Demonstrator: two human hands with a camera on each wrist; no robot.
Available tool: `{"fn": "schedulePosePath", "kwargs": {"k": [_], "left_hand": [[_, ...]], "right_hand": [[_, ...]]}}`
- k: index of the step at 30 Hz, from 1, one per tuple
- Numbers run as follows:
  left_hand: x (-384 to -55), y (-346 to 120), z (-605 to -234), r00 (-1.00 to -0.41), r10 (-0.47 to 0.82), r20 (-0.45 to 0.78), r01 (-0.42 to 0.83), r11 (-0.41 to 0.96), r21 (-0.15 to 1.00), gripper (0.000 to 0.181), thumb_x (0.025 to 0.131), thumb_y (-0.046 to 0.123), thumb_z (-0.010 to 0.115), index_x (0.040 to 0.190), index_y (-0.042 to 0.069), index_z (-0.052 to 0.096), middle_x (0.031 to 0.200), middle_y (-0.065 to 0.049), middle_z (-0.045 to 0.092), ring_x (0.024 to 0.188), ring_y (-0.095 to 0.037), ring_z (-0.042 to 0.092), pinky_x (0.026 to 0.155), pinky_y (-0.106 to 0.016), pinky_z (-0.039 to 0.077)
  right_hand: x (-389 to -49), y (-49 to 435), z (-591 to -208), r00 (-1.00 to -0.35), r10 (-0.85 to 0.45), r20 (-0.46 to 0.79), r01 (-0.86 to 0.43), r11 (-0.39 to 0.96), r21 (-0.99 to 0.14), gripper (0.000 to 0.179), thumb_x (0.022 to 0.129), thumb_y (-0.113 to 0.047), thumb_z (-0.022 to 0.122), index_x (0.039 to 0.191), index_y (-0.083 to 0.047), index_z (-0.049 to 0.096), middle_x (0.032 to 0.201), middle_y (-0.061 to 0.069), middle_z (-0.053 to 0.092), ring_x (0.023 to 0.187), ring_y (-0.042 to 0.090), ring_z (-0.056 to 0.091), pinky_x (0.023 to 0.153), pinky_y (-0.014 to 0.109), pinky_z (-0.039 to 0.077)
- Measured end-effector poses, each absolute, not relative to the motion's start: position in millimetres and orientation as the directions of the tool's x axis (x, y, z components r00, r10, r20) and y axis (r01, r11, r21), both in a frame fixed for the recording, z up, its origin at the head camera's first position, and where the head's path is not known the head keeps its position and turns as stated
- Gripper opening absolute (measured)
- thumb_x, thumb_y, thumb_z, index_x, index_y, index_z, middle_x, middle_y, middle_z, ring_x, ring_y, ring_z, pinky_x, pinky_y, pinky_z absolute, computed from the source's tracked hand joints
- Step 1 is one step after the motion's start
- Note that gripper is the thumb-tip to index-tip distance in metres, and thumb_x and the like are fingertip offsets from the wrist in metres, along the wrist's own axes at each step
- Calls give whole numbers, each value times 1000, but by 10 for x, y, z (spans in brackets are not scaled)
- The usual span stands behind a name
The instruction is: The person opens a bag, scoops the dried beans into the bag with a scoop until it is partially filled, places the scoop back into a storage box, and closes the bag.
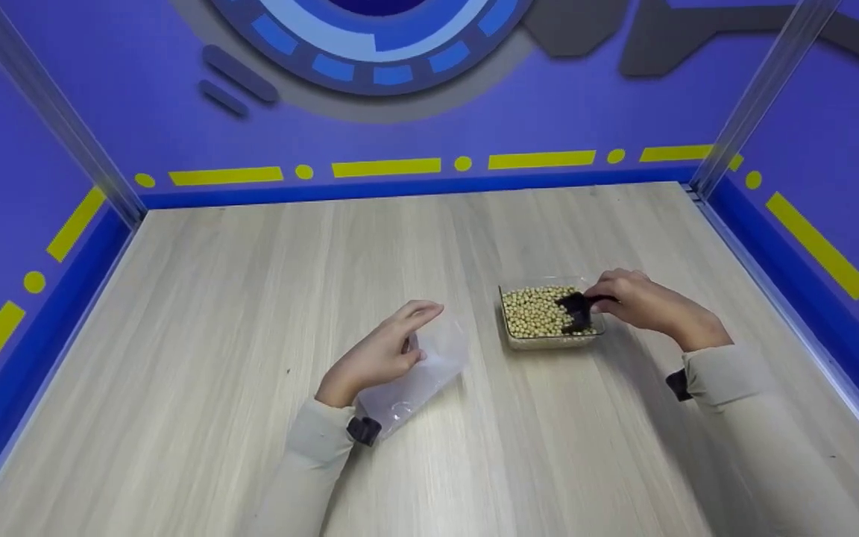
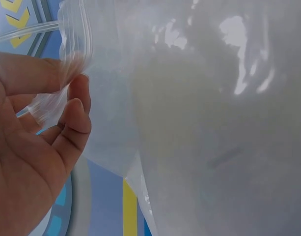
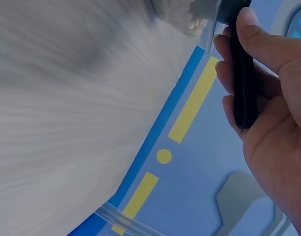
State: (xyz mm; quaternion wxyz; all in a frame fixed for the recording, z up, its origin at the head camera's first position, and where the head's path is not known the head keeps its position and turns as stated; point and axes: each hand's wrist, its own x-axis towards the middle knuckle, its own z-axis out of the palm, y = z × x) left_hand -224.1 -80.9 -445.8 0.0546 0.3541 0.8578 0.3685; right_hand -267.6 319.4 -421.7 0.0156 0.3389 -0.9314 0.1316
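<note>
A clear zip-lock bag (image 2: pixel 189 123) hangs from my left hand (image 1: pixel 381 350); thumb and fingers pinch its zip edge, as the left wrist view shows. Through the plastic no contents can be made out. My right hand (image 1: pixel 642 302) grips the black handle of a scoop (image 1: pixel 577 312). The scoop's head lies in the pale yellow beans (image 1: pixel 537 312), partly sunk among them. Those beans fill a clear rectangular container (image 1: pixel 552 344) on the table, right of the bag. In the right wrist view the scoop handle (image 3: pixel 243 78) runs between thumb and curled fingers.
The wood-grain table (image 1: pixel 236 298) extends around the container on every side. Blue patterned panels (image 1: pixel 139 97) rise behind it and at both sides, with metal posts (image 1: pixel 761 97) in the corners. Dark straps sit at both wrists.
</note>
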Motion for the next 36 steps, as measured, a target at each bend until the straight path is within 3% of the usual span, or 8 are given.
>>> {"fn": "schedulePosePath", "kwargs": {"k": [8,14,22,28,36], "left_hand": [[-2245,-809,-4466,-751,640,164,554,474,684,63,87,-10,55,146,2,37,147,-8,39,73,-6,45,68,-21,44],[-2251,-799,-4479,-752,638,166,552,472,687,63,87,-10,55,146,3,38,147,-7,39,73,-6,45,68,-21,44],[-2257,-801,-4477,-755,634,165,549,475,688,62,86,-10,56,145,-1,38,147,-9,40,74,-7,46,69,-21,45],[-2251,-803,-4467,-761,630,158,540,478,693,63,87,-9,57,146,1,38,146,-9,40,75,-7,46,69,-21,45],[-2251,-814,-4474,-758,631,165,538,463,704,63,86,-10,57,145,0,39,146,-9,40,75,-8,47,69,-21,45]], "right_hand": [[-2647,3183,-4223,-786,-615,70,-606,742,-286,25,85,0,67,109,7,69,98,18,66,89,32,63,71,41,53],[-2658,3191,-4258,-790,-612,46,-597,749,-288,27,87,0,64,112,9,66,103,23,68,94,36,60,77,48,50],[-2652,3171,-4330,-799,-600,31,-582,760,-291,28,90,-2,62,115,10,64,104,23,67,96,37,60,80,48,50],[-2641,3138,-4416,-807,-591,4,-563,766,-311,28,93,-7,60,115,8,64,94,13,64,87,25,58,72,40,47],[-2647,3130,-4572,-785,-604,138,-615,736,-283,23,93,-6,59,111,7,65,94,13,63,87,27,59,75,44,49]]}}
